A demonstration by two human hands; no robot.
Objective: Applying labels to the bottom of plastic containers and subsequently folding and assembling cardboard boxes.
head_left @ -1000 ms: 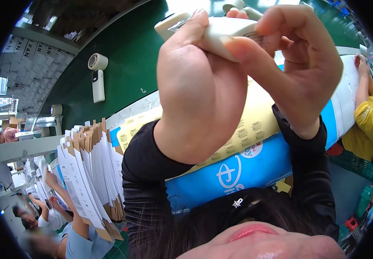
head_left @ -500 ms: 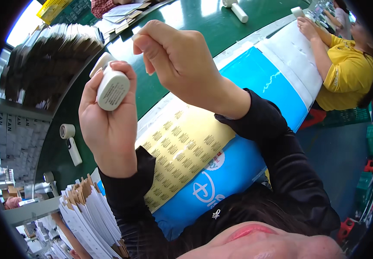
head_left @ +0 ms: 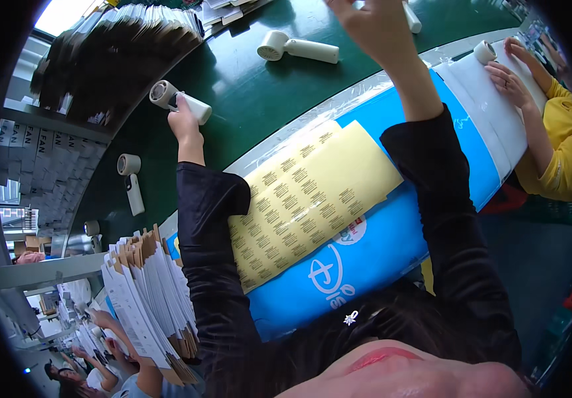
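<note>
On the green table (head_left: 253, 93), the left hand (head_left: 183, 123) is wrapped around the handle of a small white fan (head_left: 180, 101) lying on the surface. The right hand (head_left: 365, 26) is raised above the table; whether it is spread or pinching, I cannot tell. Below both forearms lies a yellow label sheet (head_left: 312, 199). Another fan (head_left: 297, 47) lies between the hands.

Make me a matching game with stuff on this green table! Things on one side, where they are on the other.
Things:
1. small white fan
2. yellow sticker sheet
3. stack of flat cartons
4. yellow sleeve

Places or states:
A. far right edge
B. in the left hand
C. lying on the blue strip
D. lower left, standing on edge

Pairs: 1-B, 2-C, 3-D, 4-A
</note>
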